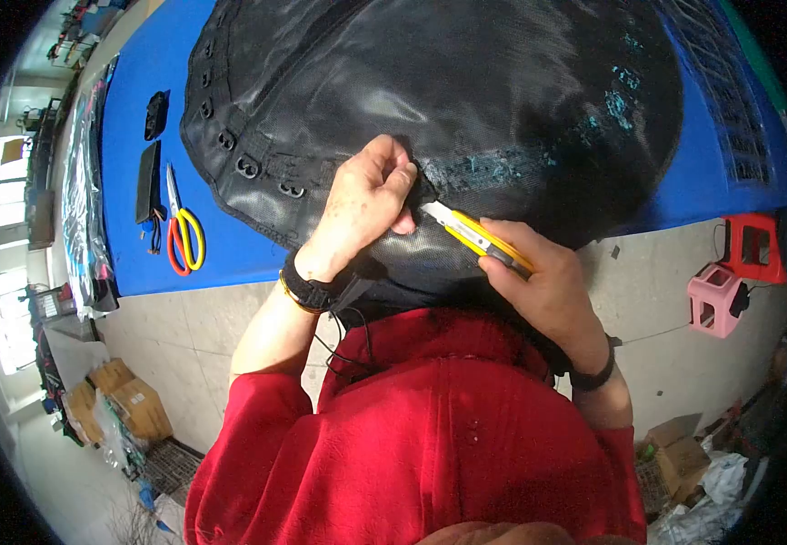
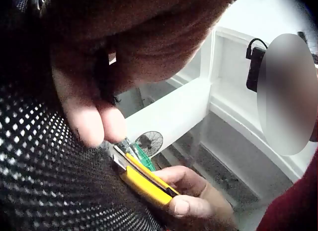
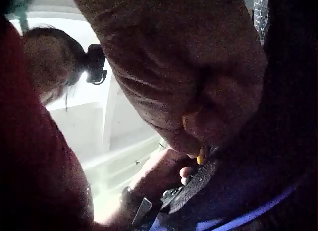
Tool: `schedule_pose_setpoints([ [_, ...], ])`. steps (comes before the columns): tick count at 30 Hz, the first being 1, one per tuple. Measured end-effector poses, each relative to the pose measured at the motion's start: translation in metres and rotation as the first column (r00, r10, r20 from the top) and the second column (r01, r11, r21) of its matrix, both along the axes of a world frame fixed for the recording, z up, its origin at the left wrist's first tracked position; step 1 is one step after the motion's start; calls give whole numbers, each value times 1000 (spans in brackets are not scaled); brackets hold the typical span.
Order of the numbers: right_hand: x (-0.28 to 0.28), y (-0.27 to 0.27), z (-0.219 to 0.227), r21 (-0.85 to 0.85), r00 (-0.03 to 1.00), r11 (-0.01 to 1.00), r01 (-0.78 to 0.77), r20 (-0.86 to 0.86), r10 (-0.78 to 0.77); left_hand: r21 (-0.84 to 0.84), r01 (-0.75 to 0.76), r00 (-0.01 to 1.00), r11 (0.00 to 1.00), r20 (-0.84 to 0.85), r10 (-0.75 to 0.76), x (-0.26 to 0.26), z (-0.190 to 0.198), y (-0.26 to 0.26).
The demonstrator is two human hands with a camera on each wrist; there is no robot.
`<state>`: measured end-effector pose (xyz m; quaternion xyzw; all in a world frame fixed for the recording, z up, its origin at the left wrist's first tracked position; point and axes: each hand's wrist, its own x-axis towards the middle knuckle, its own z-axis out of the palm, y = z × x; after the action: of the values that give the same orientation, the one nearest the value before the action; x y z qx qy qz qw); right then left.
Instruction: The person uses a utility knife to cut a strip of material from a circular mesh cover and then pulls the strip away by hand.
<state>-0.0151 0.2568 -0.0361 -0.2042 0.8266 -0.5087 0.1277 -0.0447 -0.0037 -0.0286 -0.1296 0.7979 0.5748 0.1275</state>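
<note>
A large black mesh sheet (image 1: pixel 503 82) with hooks along its left edge and worn turquoise patches lies over the blue table. The left hand (image 1: pixel 366 197) pinches the mesh near its front edge, fingers curled in. Held by the right hand (image 1: pixel 543 282), a yellow box cutter (image 1: pixel 480 238) points its blade end at the mesh just beside the left fingers. In the left wrist view, the cutter (image 2: pixel 146 184) lies close against the mesh (image 2: pixel 49 166), below the left fingertips. The right wrist view is dark; a bit of yellow (image 3: pixel 201 156) shows under the right hand (image 3: pixel 184 67).
Scissors (image 1: pixel 178 232) with red and yellow handles, a black pouch (image 1: pixel 148 182) and a small black item (image 1: pixel 156 115) lie on the blue table (image 1: pixel 230 263) at left. Pink (image 1: pixel 716 300) and red (image 1: pixel 755 247) stools stand on the floor at right; cardboard boxes (image 1: pixel 130 400) at lower left.
</note>
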Motion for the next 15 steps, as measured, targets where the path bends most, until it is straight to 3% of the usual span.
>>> schedule_pose_setpoints([
  [4, 2, 4, 1, 0, 998, 1000, -4, 58, 4, -51, 7, 991, 999, 131, 0, 1, 20, -1],
  [7, 3, 10, -2, -7, 997, 999, 41, 66, -41, -390, 45, 979, 920, -167, -118, 9, 19, -9],
  [8, 2, 13, -2, -1, 997, 998, 61, 47, -61, -439, 56, 990, 897, -93, -107, 11, 25, -13],
  [11, -3, 16, 1, 30, 990, 989, 143, 7, -144, -610, 75, 948, 789, -202, -246, 16, 21, -34],
  [15, -11, 12, 4, 74, 974, 975, 209, -108, -200, -661, 83, 957, 746, -156, -244, 15, 27, -49],
])
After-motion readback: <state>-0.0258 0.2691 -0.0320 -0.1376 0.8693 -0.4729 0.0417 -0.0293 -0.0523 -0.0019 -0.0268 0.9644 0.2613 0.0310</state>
